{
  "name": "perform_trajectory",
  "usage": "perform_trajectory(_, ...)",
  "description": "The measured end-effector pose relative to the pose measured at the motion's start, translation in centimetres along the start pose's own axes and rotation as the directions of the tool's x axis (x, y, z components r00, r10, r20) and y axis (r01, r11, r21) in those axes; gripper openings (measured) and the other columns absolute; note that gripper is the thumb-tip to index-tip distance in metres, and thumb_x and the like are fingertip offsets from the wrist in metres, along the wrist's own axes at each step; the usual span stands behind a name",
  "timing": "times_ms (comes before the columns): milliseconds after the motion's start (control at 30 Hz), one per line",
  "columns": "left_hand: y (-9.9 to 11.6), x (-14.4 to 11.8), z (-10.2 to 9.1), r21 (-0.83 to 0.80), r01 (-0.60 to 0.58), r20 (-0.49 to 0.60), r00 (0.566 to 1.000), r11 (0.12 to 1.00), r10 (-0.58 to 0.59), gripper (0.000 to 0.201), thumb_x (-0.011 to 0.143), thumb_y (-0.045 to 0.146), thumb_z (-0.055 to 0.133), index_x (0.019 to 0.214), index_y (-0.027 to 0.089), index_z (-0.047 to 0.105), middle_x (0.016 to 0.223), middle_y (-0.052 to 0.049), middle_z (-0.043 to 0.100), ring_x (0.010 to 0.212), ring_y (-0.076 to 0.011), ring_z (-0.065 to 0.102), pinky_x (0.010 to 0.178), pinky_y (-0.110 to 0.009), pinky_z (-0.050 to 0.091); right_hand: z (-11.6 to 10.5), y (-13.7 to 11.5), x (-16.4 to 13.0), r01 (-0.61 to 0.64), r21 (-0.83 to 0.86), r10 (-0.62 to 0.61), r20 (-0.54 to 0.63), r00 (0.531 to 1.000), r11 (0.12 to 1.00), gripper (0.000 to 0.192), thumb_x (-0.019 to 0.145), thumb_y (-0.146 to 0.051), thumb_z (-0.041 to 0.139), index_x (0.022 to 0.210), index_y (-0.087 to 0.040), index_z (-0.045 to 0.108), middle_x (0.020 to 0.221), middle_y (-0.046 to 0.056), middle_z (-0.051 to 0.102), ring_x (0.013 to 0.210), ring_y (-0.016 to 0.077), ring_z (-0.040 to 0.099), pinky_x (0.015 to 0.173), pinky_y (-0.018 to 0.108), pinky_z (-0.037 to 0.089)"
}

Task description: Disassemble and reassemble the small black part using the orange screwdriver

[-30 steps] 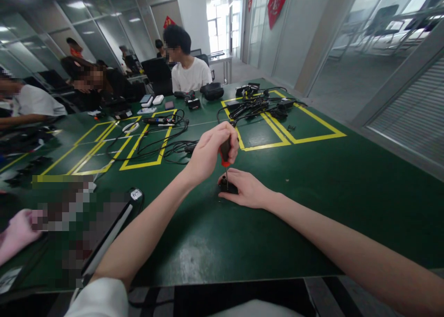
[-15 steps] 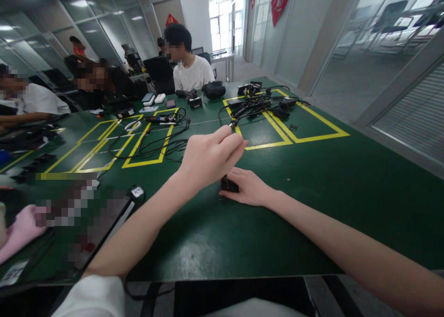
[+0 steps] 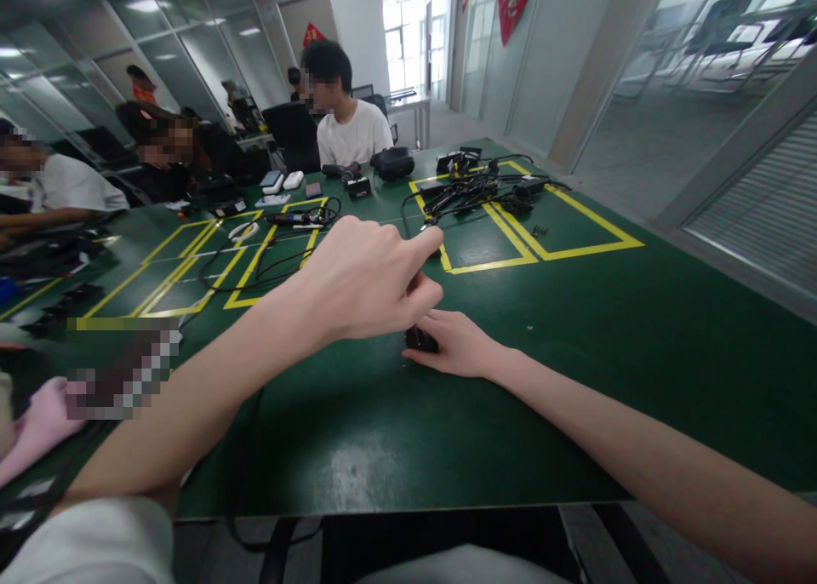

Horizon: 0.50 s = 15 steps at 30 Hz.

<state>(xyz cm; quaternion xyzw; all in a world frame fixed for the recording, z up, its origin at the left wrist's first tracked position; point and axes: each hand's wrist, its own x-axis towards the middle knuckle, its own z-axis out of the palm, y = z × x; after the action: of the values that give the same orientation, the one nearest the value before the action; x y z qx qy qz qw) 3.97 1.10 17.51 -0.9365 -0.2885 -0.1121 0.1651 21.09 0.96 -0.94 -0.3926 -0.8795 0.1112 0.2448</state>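
Note:
My left hand [image 3: 367, 273] is closed around a slim upright tool that looks like a screwdriver; the fingers hide most of it. Its lower end meets a small black block [image 3: 419, 340] on the green table [image 3: 357, 431]. My right hand [image 3: 456, 343] rests on the table with fingers and thumb wrapped round that block, holding it from the right side. What the tool's tip touches on the block cannot be made out.
A tangle of black cables and adapters [image 3: 472, 194] lies beyond my hands, inside yellow tape outlines. Several small screw-like bits [image 3: 539, 231] sit to its right. A black case [image 3: 393, 163] stands further back. A person in a white shirt [image 3: 354, 133] sits across the table.
My left hand has rotated at the wrist around the tool, its elbow and forearm swinging out to the left. My right hand and the black block have stayed in place.

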Motion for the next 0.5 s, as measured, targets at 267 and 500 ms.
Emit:
perform_trajectory(267,-3.5,-0.5,0.0,-0.1,-0.163,0.078,0.982,0.982,0.171,0.039,0.099,0.051,0.05,0.081,0.021,0.067,0.049,-0.001,0.049,0.054,-0.0208,0.057,0.061,-0.031,0.036,-0.5,-0.2,0.0,0.006,0.016,-0.006,0.016,1.0,1.0,0.021,0.094,-0.039,0.067,0.092,-0.022,0.055,0.092,0.006,0.066,0.082,0.0244,0.065,0.068,0.032,0.045)
perform_trajectory(500,-3.9,0.7,0.2,-0.102,-0.268,0.081,0.958,0.958,0.277,0.049,0.096,0.056,0.049,0.065,0.02,0.059,0.056,-0.005,0.055,0.062,-0.0203,0.059,0.065,-0.033,0.04,-0.6,-0.4,-0.1,0.002,0.02,-0.003,0.03,1.0,1.0,0.02,0.095,-0.038,0.067,0.092,-0.021,0.057,0.091,0.006,0.068,0.082,0.0246,0.067,0.067,0.032,0.046)
